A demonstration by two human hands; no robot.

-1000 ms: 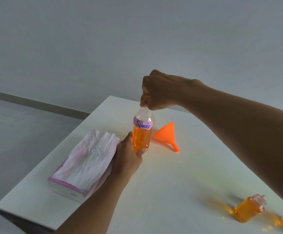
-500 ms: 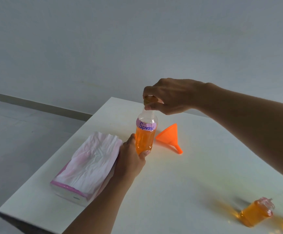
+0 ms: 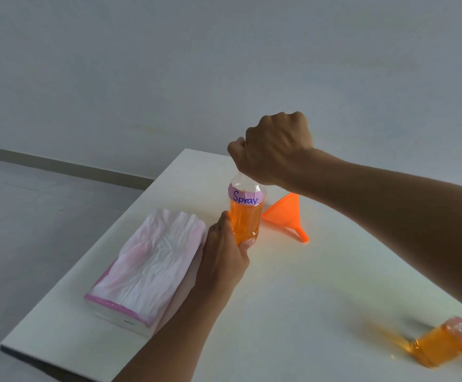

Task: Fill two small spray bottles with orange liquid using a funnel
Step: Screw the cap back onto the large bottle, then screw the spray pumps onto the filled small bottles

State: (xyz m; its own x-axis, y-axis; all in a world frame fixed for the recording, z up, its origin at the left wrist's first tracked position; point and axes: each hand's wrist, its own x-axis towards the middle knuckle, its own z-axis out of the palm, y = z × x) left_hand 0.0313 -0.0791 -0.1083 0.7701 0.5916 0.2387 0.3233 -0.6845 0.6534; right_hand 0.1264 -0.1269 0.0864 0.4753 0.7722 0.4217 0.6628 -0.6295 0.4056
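Note:
A clear bottle (image 3: 245,216) holding orange liquid, with a pink label reading "Spray", stands upright on the white table (image 3: 293,285). My left hand (image 3: 224,255) grips its lower body from the left. My right hand (image 3: 274,150) is closed over the bottle's top, hiding the cap. An orange funnel (image 3: 283,215) lies on its side just right of the bottle, spout pointing toward me. One small bottle (image 3: 445,346) filled with orange liquid, with a clear cap, stands near the table's right front.
A pack of white tissues (image 3: 152,263) with a pink edge lies left of my left hand. The table's left edge drops to a grey floor (image 3: 45,230). A grey wall stands behind.
My right hand has turned on the bottle's top, from fingers pinching the cap to a fist with knuckles up. The view has shifted slightly; the second small bottle at the right edge has left the frame.

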